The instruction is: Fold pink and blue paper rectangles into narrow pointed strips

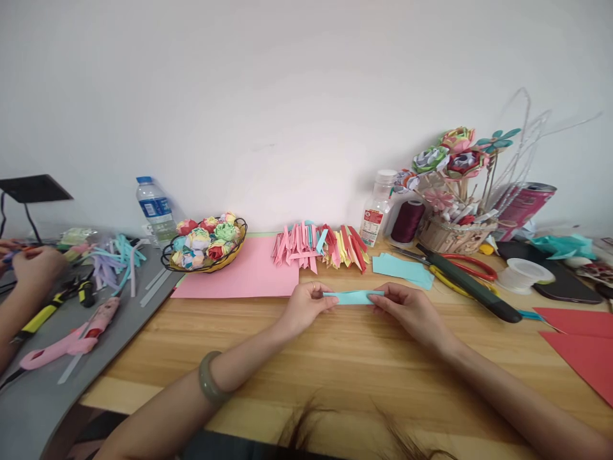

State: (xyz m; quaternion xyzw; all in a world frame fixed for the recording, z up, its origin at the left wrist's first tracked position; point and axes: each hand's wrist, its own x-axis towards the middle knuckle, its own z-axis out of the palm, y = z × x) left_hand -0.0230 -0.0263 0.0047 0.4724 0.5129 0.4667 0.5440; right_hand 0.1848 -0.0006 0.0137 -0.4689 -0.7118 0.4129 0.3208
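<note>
A narrow light-blue paper strip (353, 298) is stretched level between my two hands, just over the wooden table. Its left end is pinched in my left hand (311, 305), which wears a ring. At the right end, my right hand (405, 310) grips the strip between thumb and fingers. Several flat light-blue paper pieces (403, 270) lie beyond my right hand. Behind my hands sits a row of folded pink, yellow and red papers (299, 248). Pink sheets (239, 275) lie flat to the left of them.
A basket of paper flowers (211, 243) and a water bottle (156, 207) stand back left. Scissors (467, 281), a thread spool (407, 221) and red sheets (582, 358) are at right. Another person's hands (36, 265) work at far left, near a pink glue gun (76, 338).
</note>
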